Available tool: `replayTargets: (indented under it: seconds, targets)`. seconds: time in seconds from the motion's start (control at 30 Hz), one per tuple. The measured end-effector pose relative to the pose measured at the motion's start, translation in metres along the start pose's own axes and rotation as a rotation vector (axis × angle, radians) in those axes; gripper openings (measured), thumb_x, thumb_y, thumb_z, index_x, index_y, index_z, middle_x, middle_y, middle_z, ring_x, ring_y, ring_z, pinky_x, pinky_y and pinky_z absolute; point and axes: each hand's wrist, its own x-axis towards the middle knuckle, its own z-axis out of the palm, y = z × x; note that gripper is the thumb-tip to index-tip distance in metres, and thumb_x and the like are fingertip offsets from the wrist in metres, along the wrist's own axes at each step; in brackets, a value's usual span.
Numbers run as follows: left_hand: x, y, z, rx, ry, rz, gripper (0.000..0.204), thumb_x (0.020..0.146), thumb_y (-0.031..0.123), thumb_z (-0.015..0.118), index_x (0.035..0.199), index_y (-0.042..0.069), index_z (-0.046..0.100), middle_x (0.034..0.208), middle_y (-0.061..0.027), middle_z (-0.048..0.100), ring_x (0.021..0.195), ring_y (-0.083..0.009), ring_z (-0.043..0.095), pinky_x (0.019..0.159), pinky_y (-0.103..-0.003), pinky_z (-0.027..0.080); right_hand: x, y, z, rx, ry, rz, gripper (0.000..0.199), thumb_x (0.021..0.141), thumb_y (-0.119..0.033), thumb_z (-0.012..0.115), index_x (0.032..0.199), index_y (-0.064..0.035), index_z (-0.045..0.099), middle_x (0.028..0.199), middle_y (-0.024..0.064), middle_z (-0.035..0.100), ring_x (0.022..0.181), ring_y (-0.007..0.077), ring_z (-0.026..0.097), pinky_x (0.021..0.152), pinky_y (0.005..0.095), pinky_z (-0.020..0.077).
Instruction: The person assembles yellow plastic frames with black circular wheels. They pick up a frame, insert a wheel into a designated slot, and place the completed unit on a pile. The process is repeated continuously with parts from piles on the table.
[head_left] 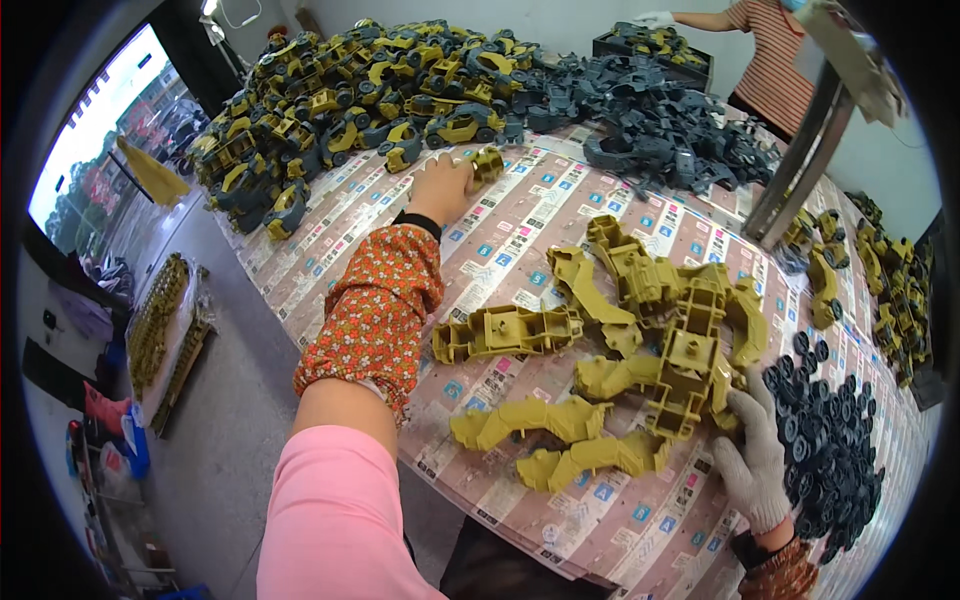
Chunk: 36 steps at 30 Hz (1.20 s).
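Observation:
My bare left hand [445,188] reaches to the far side of the table, its fingers closed at one end of a small olive-yellow toy car [487,167]. My right hand [755,458], in a pale knit glove, rests at the right edge of a loose heap of olive-yellow toy car chassis [690,350]. Its thumb is apart from the fingers, and the fingertips touch a chassis part [724,392]. Another chassis [508,332] lies to the left of the heap, and curved olive parts [530,420] lie at its near side.
A tall pile of assembled toy cars [370,85] covers the far left, beside dark grey car bodies [660,120]. Small black wheels [825,435] lie at the right. A metal post [800,150] rises from the table. Across the table, a person's gloved hand [655,19] is near a dark crate [700,70].

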Motion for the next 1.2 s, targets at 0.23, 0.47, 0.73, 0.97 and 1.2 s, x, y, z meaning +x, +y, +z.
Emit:
replayTargets:
  seconds: [0.23, 0.47, 0.73, 0.97, 1.2]
  targets:
    - [-0.043, 0.032, -0.056, -0.461, 0.077, 0.122, 0.015, 0.087, 0.016, 0.070, 0.099, 0.017, 0.062, 0.095, -0.0144, 0.064, 0.093, -0.0386, 0.064, 0.085, -0.051, 0.053, -0.009, -0.019, -0.018, 0.020, -0.053, 0.031, 0.061, 0.090, -0.017, 0.073, 0.146, -0.0012, 0.055, 0.164, 0.0309, 0.041, 0.147, 0.0454, 0.049, 0.119, 0.0432, 0.0427]
    - [-0.108, 0.024, -0.172, -1.766, 0.186, -0.116, 0.048, 0.097, 0.001, 0.058, 0.137, 0.016, 0.037, 0.124, -0.0138, 0.058, 0.107, -0.0257, 0.068, 0.089, -0.039, 0.063, -0.047, -0.035, -0.049, -0.042, 0.043, -0.083, 0.057, 0.089, -0.009, 0.076, 0.143, -0.0053, 0.060, 0.159, 0.0293, 0.049, 0.143, 0.0414, 0.055, 0.111, 0.0416, 0.0502]
    - [-0.269, 0.161, -0.247, -2.371, -0.535, 0.078, 0.078, 0.102, 0.039, 0.061, 0.162, -0.002, 0.032, 0.147, -0.0168, 0.055, 0.138, -0.0333, 0.055, 0.116, -0.073, 0.042, -0.135, 0.010, -0.117, 0.117, 0.403, 0.349, 0.021, 0.100, -0.007, 0.064, 0.117, 0.0031, 0.071, 0.095, 0.0084, 0.075, 0.084, 0.0135, 0.068, 0.077, 0.0298, 0.0545]
    - [-0.335, 0.289, -0.225, -2.675, -0.948, -0.073, 0.070, 0.105, 0.062, 0.058, 0.149, 0.008, 0.048, 0.113, -0.0021, 0.054, 0.111, -0.0171, 0.061, 0.115, -0.061, 0.048, -0.134, 0.032, -0.084, -0.182, 0.312, 0.115, 0.016, 0.097, -0.013, 0.065, 0.108, -0.0060, 0.074, 0.098, 0.0150, 0.074, 0.090, 0.0346, 0.072, 0.079, 0.0428, 0.0570]
    - [-0.375, 0.355, -0.221, -2.657, -1.099, -0.235, 0.074, 0.102, 0.065, 0.061, 0.150, 0.009, 0.051, 0.123, -0.0063, 0.058, 0.115, -0.0191, 0.061, 0.116, -0.060, 0.046, -0.084, 0.029, -0.040, -0.633, 0.084, 0.135, 0.018, 0.094, -0.021, 0.066, 0.103, -0.0056, 0.068, 0.105, 0.0178, 0.069, 0.100, 0.0374, 0.071, 0.083, 0.0488, 0.0594]
